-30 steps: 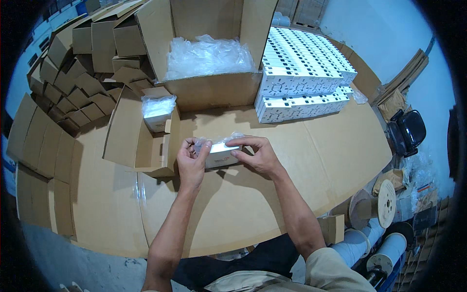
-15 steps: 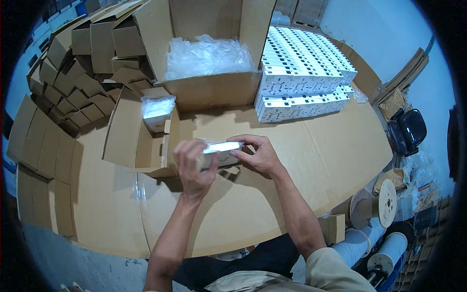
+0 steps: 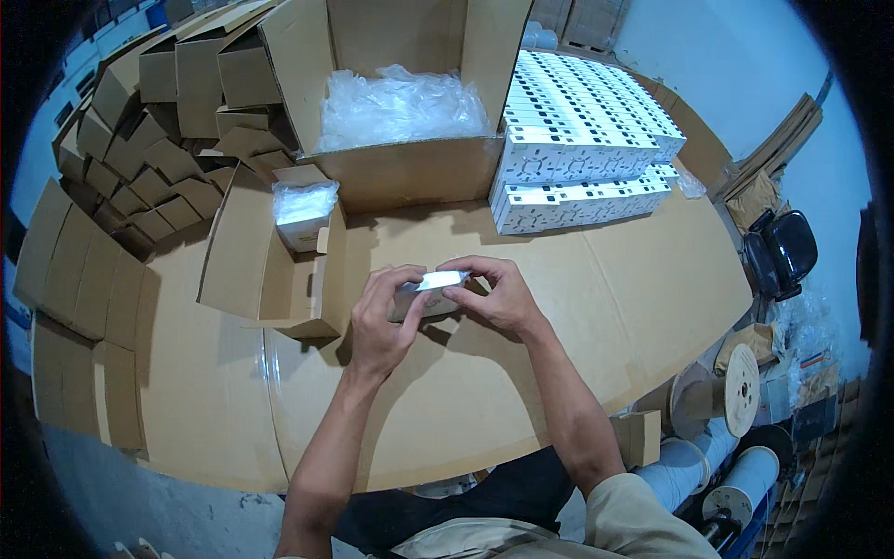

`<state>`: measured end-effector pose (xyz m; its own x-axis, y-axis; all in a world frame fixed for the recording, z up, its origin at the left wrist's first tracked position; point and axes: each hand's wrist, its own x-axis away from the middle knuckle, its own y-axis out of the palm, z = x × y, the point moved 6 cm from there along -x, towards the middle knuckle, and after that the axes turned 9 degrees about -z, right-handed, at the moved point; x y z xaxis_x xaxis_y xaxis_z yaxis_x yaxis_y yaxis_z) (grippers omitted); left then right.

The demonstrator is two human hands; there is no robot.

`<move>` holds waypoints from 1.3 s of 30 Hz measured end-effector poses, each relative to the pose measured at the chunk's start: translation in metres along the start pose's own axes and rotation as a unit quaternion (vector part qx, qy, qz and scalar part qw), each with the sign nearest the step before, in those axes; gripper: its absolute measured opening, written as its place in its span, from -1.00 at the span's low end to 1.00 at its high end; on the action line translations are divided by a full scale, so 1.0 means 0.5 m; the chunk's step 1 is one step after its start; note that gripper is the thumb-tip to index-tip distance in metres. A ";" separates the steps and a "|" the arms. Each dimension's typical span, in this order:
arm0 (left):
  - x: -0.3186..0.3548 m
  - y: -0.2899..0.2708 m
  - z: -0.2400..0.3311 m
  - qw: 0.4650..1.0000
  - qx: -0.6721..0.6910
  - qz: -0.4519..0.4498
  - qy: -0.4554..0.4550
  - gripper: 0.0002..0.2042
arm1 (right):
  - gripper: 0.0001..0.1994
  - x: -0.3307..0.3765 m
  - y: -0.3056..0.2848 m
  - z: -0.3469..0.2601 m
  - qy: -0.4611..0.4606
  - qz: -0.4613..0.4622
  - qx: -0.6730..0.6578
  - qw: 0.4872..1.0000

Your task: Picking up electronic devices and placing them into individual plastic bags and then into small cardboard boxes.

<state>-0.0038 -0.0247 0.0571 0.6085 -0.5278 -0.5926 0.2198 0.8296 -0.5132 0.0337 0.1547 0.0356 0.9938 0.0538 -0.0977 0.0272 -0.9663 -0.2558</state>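
A small white box [image 3: 431,300], which looks wrapped in clear plastic, is held between both hands just above the cardboard-covered table. My left hand [image 3: 384,312] closes on its left end, thumb on the near face and fingers over the far top edge. At the right end, the thumb and fingers of my right hand [image 3: 498,296] pinch a corner of it. To the left stands an open brown carton [image 3: 326,289]. Inside its far end sit white plastic-wrapped boxes [image 3: 304,219]. My left hand is close to this carton's right wall.
Behind, a large open carton [image 3: 410,172] holds a heap of clear plastic bags [image 3: 400,110]. White printed boxes [image 3: 577,149] are stacked at the back right. Many empty brown cartons [image 3: 154,163] pile up at the left. Cable reels [image 3: 740,389] stand beyond the table's right edge.
My left hand, blurred by motion before, has settled on the left end of the white box. The right hand keeps its pinch, almost unmoved.
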 end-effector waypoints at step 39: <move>0.222 -0.036 0.061 0.944 -0.196 -0.199 -0.176 -0.33 | -0.73 -0.136 0.042 -0.031 -0.145 0.106 -0.125 0.976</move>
<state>0.0830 -0.0926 0.0191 0.7677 -0.6334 -0.0973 0.2272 0.4110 -0.8829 -0.0316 0.1268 0.0520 0.9088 -0.1203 -0.3995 -0.1147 -0.9927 0.0380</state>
